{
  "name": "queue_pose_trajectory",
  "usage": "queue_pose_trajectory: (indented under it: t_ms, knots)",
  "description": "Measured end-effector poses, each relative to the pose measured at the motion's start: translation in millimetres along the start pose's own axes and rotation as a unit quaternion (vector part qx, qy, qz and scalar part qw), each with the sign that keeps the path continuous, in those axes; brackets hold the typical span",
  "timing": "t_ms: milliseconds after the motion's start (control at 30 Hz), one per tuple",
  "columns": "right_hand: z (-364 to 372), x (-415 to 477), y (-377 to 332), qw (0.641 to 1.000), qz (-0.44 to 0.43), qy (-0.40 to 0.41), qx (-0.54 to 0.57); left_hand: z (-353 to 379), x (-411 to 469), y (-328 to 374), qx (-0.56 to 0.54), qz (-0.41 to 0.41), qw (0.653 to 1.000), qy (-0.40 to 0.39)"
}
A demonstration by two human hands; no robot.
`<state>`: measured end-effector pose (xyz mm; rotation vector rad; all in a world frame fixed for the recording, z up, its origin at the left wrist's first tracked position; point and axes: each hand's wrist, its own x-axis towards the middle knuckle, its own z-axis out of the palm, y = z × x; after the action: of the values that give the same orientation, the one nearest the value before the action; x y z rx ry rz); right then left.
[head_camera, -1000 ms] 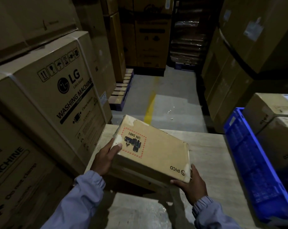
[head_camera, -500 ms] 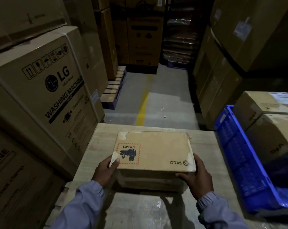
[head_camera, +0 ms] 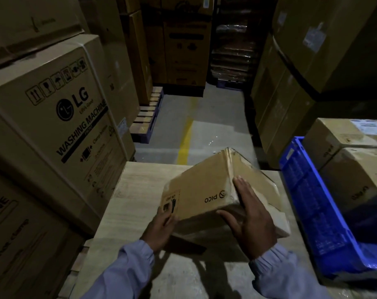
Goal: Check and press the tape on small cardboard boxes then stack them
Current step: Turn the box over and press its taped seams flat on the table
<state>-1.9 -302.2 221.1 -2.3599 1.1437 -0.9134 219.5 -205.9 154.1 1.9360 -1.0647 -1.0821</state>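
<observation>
We hold the small cardboard box (head_camera: 200,186) tilted over the tabletop (head_camera: 140,190), near edge low and far corner raised toward the aisle; we cannot tell whether the low edge touches the wood. Our left hand (head_camera: 161,227) grips the near left corner by the red-bordered label (head_camera: 171,203), its fingers (head_camera: 169,216) curled round the edge. Our right hand (head_camera: 250,214) lies flat over the box's right-hand ridge, with the fingers straight and close together on the side face and the thumb splayed onto the printed face.

The tape (head_camera: 230,167) runs along that ridge, from the raised corner down to our right fingertips. The seam's long axis therefore points away from us and upward, straight ahead of the right hand, which is the nearer one.

We judge that this seam is being checked. Pressing it would call for the right fingers to slide up the ridge while the left hand steadies the box. A blue crate (head_camera: 308,201) stands just to the right.
</observation>
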Motion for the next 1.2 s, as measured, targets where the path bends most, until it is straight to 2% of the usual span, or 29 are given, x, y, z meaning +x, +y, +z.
queue_pose_trajectory:
  t_ms: [133, 200, 267, 367, 467, 667, 733, 833, 900, 1000, 1133, 1200]
  knots:
    - [14.5, 4.1, -7.7, 0.997, -0.072, -0.039, -0.005, -3.0, 2.4, 28.0, 0.022, 0.021, 0.999, -0.01]
    - [23.7, 4.5, -14.3, 0.99, -0.11, -0.087, 0.019, -7.3, 3.6, 38.9, -0.071, 0.029, 0.997, -0.009]
    - [32.0, 3.1, -18.3, 0.979, -0.156, -0.131, 0.023, -12.0, 4.4, 45.0, -0.144, 0.072, 0.987, 0.021]
    - [36.9, -0.5, -18.4, 0.97, -0.174, -0.17, -0.009, -18.7, 6.1, 50.1, -0.134, 0.118, 0.982, 0.058]
    - [35.4, -5.0, -2.8, 0.974, -0.14, -0.179, -0.025, -34.5, 4.6, 42.2, -0.186, 0.119, 0.973, 0.072]
    - [31.6, -15.0, 33.8, 0.985, -0.051, -0.121, -0.112, -55.4, 0.5, 1.0, -0.323, 0.048, 0.938, 0.121]
    - [29.8, -18.3, 37.0, 0.99, 0.0, -0.117, -0.074, -54.2, 1.4, -7.8, -0.364, 0.013, 0.922, 0.133]
    - [36.1, -22.8, 32.6, 0.985, 0.083, -0.135, 0.074, -49.1, 6.0, -40.1, -0.401, -0.037, 0.898, 0.178]
    - [47.4, -26.7, 34.6, 0.968, 0.156, -0.152, 0.123, -40.3, 22.5, -90.3, -0.385, -0.039, 0.902, 0.192]
    - [68.3, -37.4, 49.6, 0.931, 0.253, -0.19, 0.182, -34.2, 17.1, -95.9, -0.34, -0.073, 0.916, 0.198]
    - [85.3, -46.9, 62.0, 0.925, 0.267, -0.228, 0.147, -21.5, 3.2, -81.3, -0.252, -0.086, 0.944, 0.196]
    - [88.5, -48.0, 64.9, 0.926, 0.27, -0.231, 0.131, -15.3, -8.0, -87.6, -0.113, -0.134, 0.978, 0.109]
